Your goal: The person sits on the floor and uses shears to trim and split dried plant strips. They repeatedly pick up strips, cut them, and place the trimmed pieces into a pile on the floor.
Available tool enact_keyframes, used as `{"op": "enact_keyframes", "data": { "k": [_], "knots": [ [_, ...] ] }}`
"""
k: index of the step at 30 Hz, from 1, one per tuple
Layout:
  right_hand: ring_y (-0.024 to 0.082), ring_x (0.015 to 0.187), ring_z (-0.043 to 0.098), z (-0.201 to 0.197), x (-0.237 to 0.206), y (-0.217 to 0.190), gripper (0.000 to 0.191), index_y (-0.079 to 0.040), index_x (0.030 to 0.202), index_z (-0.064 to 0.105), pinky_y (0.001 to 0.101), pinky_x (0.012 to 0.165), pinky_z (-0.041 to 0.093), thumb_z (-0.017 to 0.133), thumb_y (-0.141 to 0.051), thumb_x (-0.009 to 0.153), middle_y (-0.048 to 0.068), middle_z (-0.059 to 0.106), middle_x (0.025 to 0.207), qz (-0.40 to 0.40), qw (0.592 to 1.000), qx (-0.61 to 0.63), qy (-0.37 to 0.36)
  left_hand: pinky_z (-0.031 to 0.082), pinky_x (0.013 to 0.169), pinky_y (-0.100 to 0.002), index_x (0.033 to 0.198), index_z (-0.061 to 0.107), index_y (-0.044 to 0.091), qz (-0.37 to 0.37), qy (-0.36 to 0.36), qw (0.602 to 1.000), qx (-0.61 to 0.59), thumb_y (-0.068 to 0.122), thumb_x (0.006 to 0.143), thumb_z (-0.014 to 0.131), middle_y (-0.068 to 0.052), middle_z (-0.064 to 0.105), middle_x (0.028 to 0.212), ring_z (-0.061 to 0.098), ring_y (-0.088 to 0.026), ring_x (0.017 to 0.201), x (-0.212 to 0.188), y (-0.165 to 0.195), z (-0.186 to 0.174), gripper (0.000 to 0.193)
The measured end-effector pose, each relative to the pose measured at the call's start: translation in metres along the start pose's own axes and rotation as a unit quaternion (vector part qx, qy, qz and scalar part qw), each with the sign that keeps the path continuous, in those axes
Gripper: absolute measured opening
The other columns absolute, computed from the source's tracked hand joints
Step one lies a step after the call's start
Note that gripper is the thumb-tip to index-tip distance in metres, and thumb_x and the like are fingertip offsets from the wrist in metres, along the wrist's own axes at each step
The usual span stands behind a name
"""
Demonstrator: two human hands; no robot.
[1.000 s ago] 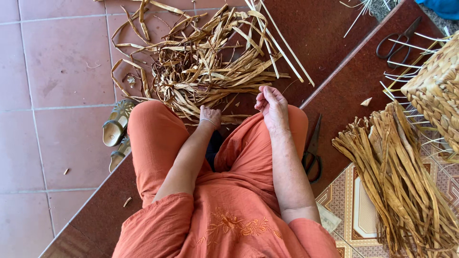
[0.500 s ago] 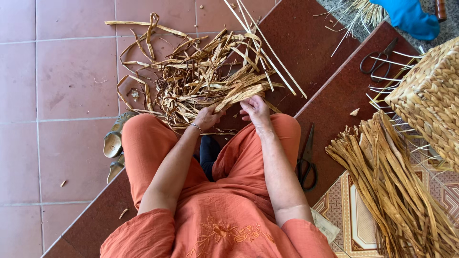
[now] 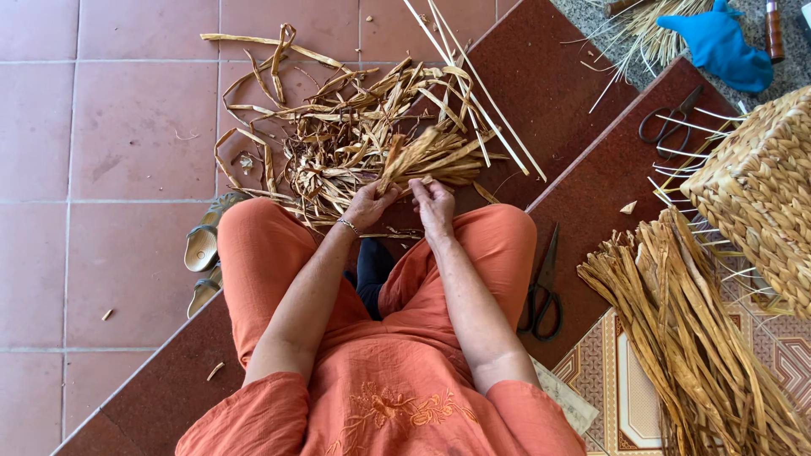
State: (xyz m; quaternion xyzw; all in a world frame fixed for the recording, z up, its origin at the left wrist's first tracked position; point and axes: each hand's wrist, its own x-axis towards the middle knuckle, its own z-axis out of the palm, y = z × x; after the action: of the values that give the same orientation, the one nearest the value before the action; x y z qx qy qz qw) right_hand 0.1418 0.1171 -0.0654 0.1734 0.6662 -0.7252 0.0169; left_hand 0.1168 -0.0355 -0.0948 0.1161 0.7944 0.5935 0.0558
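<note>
A tangled pile of dried plant strips [image 3: 355,135] lies on the red floor tiles beyond my knees. My left hand [image 3: 368,205] grips a bunch of these strips [image 3: 405,156] at its lower end, and the bunch stands up out of the pile. Just right of it, my right hand [image 3: 432,203] closes on the same bunch. Both arms reach forward over my orange trousers [image 3: 270,253].
Black scissors [image 3: 542,291] lie on the dark red step by my right knee. A bundle of long dried strips [image 3: 693,338] and a woven basket [image 3: 760,194] are at right. Another pair of scissors [image 3: 667,122], a blue cloth [image 3: 718,42] and sandals [image 3: 203,249] are nearby.
Both hands moved forward from my knees into the pile and took hold of a bunch of strips, lifting it. The view has tilted forward a little.
</note>
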Motion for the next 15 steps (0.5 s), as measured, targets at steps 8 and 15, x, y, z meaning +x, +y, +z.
{"op": "enact_keyframes", "data": {
  "k": [8, 15],
  "knots": [
    [0.014, 0.068, 0.066, -0.059, -0.011, -0.03, 0.025, -0.01, 0.107, 0.063, 0.0318, 0.061, 0.062, 0.056, -0.034, 0.11, 0.008, 0.073, 0.09, -0.168, 0.967, 0.185, 0.052, 0.059, 0.071, -0.039, 0.112, 0.074, 0.014, -0.117, 0.059, 0.986, 0.102, 0.025, 0.1, 0.066, -0.009, 0.077, 0.086, 0.076, -0.026, 0.078, -0.003, 0.005, 0.001, 0.018],
    [0.012, 0.075, 0.065, -0.057, -0.012, -0.014, 0.049, -0.01, 0.134, 0.059, 0.0295, 0.061, 0.062, 0.076, -0.035, 0.096, 0.001, 0.063, 0.092, -0.188, 0.979, 0.074, -0.001, 0.056, 0.076, -0.045, 0.118, 0.072, 0.012, -0.067, -0.01, 0.973, 0.22, 0.027, 0.097, 0.069, -0.018, 0.076, 0.091, 0.073, -0.035, 0.086, -0.006, 0.001, 0.017, 0.026]
  ]
}}
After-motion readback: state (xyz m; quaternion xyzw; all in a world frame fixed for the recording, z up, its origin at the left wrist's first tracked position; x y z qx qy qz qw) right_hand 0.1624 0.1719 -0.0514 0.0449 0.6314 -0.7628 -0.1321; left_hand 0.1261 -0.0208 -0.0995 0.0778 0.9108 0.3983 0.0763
